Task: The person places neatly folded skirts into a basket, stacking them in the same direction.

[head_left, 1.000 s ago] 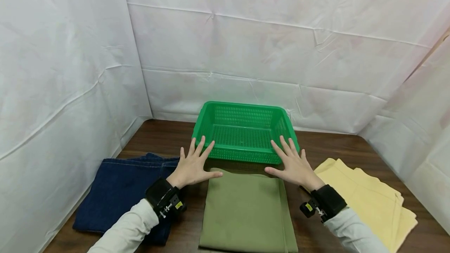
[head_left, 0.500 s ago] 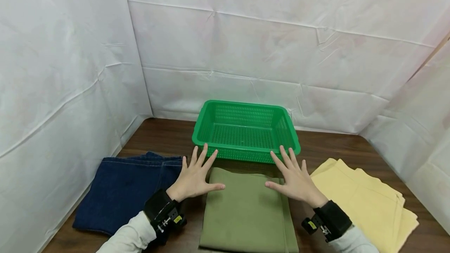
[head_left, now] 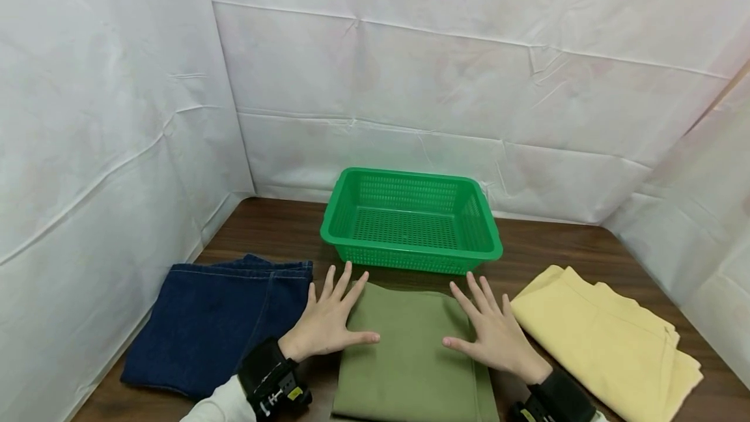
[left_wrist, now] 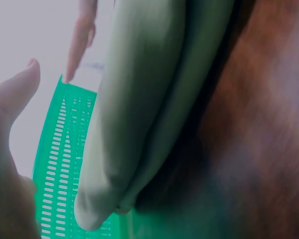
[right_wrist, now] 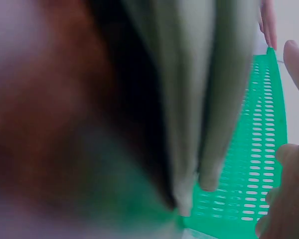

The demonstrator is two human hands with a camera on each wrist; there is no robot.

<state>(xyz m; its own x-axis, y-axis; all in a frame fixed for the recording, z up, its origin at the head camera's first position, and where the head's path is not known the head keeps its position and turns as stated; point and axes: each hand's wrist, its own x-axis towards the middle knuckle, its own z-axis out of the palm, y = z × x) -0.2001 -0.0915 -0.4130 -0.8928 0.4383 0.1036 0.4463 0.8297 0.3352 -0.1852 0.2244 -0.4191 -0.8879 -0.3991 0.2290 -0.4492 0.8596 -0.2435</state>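
In the head view my left hand (head_left: pixel 325 322) is spread, palm down, above the left edge of a folded olive-green cloth (head_left: pixel 413 357). My right hand (head_left: pixel 495 331) is spread the same way over that cloth's right edge. Neither holds anything. Both wrist views show the green cloth (left_wrist: pixel 134 99) from the side as thick folded layers, with the thumb (left_wrist: pixel 20 92) of the left hand apart from it. Just beyond the fingertips stands a green plastic basket (head_left: pixel 410 249) with slotted walls and nothing inside.
Folded dark blue denim (head_left: pixel 205 324) lies to the left, close to my left hand. A folded pale yellow cloth (head_left: pixel 603 337) lies to the right. White sheeting (head_left: pixel 410 83) hangs behind and beside the brown wooden table (head_left: pixel 281 226).
Both hands have drawn back toward me, from over the basket's front rim to above the green cloth, fingers still spread. The basket and cloths stay where they were.
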